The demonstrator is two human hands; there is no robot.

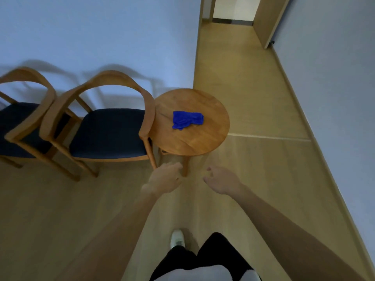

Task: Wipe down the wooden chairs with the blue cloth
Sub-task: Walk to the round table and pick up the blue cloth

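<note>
L grip point(165, 177) + R grip point(222, 179) both relaxed, loosely spread, holding nothing. Blue cloth point(187, 120) crumpled on round surface point(213, 110) beyond grips. Nearer chair point(107, 118) fwd-left of L grip.

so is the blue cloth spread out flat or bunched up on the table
Bunched up. The blue cloth lies in a crumpled, creased heap on the round wooden table, with neither hand touching it.

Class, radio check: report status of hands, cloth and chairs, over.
Left hand and right hand open, empty, short of the round table. Blue cloth crumpled on it, untouched. Two wooden chairs left of table. Nothing blocking.
</note>
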